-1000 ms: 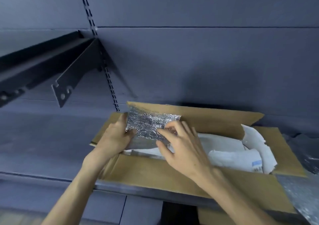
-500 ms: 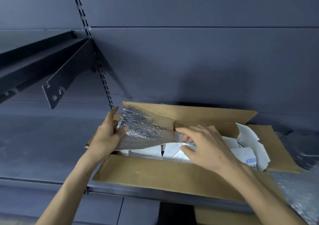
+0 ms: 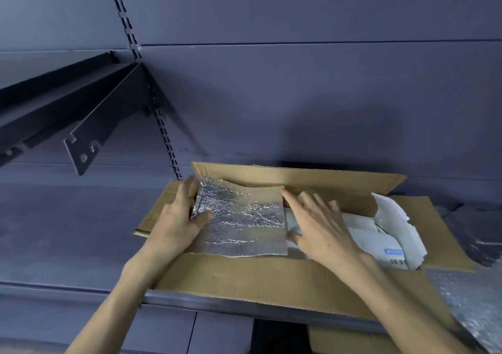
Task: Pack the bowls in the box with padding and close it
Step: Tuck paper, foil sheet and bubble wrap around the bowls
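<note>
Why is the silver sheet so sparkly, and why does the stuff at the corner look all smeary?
Head view: the crinkled silver sheet bounces light back in bright white patches, mostly near its middle. Head view: the foil at the bottom right corner is smeared and soft, like the frame's edges. Head view: the wide lens bends the shelf lines. Head view: a dark shadow sits behind the box.

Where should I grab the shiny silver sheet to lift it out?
Probably by the crinkled silver foil padding sheet's near edge, coming from the front. That edge juts over the brown cardboard box's front flap, so fingers can slip under. The left hand already holds its curled left edge.
</note>
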The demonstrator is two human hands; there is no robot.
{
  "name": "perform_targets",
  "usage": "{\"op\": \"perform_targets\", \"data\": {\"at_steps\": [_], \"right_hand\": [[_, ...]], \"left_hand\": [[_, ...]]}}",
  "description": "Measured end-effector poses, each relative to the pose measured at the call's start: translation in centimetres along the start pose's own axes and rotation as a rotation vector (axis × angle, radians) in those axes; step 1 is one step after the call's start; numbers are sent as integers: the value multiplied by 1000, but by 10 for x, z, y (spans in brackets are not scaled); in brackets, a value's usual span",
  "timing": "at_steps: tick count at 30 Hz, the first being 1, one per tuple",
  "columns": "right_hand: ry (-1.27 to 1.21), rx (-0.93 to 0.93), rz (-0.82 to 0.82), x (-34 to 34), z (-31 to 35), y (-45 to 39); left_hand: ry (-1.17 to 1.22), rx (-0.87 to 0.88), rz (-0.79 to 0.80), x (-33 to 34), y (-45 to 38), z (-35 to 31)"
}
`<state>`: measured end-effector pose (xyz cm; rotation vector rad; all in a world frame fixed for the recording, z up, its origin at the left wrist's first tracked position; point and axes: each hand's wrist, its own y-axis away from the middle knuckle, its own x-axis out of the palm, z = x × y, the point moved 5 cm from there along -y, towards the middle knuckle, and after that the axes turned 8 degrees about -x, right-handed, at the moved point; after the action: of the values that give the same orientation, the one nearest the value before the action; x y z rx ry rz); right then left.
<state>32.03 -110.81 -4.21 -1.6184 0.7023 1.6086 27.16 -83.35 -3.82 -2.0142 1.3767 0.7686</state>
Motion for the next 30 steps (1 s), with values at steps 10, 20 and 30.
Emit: {"op": "perform_targets", "data": {"at_steps": [10, 20, 30], "right_hand": [[-303, -355, -63, -4, 25, 7], [-195, -458, 80, 12, 31, -22], [-213, -424, 321, 22, 33, -42]], "left_hand": [[-508, 254, -133, 5, 4, -25], [-582, 453, 498, 27, -8, -19], [-801, 312, 609, 31, -22, -8]]}}
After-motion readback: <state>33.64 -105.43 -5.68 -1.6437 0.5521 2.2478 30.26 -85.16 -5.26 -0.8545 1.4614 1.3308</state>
